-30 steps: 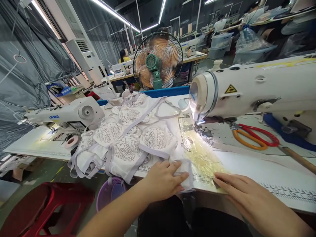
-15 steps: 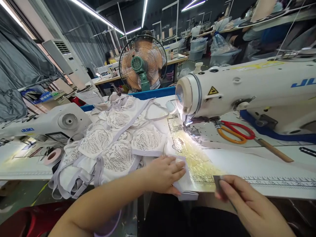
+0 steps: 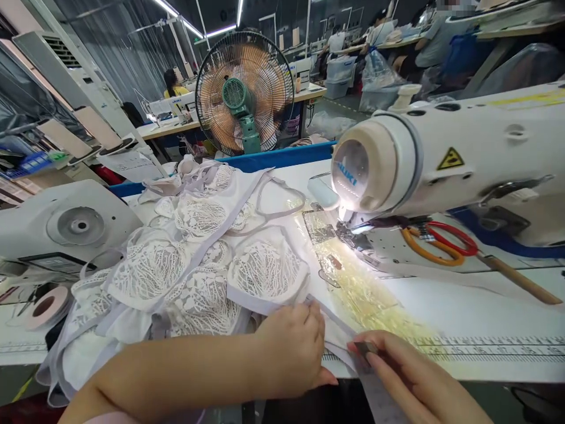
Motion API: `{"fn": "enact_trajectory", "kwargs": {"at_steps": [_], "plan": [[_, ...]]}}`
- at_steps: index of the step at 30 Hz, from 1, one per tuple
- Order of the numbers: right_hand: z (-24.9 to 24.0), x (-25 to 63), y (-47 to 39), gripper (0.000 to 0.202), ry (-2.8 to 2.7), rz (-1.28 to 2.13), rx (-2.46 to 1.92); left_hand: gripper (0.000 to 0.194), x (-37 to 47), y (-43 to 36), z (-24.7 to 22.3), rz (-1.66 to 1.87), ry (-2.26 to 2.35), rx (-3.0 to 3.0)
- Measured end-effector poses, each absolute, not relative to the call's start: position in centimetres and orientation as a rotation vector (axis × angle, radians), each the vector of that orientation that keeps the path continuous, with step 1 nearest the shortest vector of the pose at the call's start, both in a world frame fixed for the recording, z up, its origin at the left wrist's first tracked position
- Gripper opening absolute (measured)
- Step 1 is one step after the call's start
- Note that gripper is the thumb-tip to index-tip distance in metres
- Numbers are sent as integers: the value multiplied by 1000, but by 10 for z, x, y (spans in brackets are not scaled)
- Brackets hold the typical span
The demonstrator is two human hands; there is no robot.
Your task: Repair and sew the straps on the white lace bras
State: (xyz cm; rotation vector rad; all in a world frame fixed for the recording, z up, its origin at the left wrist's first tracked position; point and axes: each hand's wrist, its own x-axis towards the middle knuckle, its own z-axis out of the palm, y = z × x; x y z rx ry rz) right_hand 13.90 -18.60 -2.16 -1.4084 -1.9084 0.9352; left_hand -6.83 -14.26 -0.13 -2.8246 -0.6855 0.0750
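Note:
A white lace bra point(image 3: 267, 271) with pale lilac edging lies at the front of a heap of similar bras point(image 3: 150, 268). My left hand point(image 3: 293, 344) rests at its lower right edge, fingers curled down on the fabric. The bra's band point(image 3: 338, 330) runs right from there to my right hand point(image 3: 408, 371). Between thumb and fingers, my right hand pinches a grey strip point(image 3: 375, 391) that hangs past the table's front edge. Its fingertips meet the end of the band; whether the two are joined I cannot tell.
A JUKI sewing machine point(image 3: 441, 159) stands at the right, its needle area lit. Red-and-orange-handled scissors point(image 3: 450, 241) and a wooden handle point(image 3: 521, 280) lie beneath it. Another machine point(image 3: 70, 227) and a pink tape roll point(image 3: 46, 309) are at left. Behind stands a fan point(image 3: 245, 94).
My left hand has gone from lying flat to curled on the bra. My right hand has come left to the band's end with the grey strip. The view has shifted closer.

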Motion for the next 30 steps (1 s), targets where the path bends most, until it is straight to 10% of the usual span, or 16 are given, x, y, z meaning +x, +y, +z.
{"fn": "enact_trajectory", "kwargs": {"at_steps": [30], "plan": [[-35,104,-141,19,-2568,-244,-1430,62,-59,-146,-22,-2,-1029,-2980]]}}
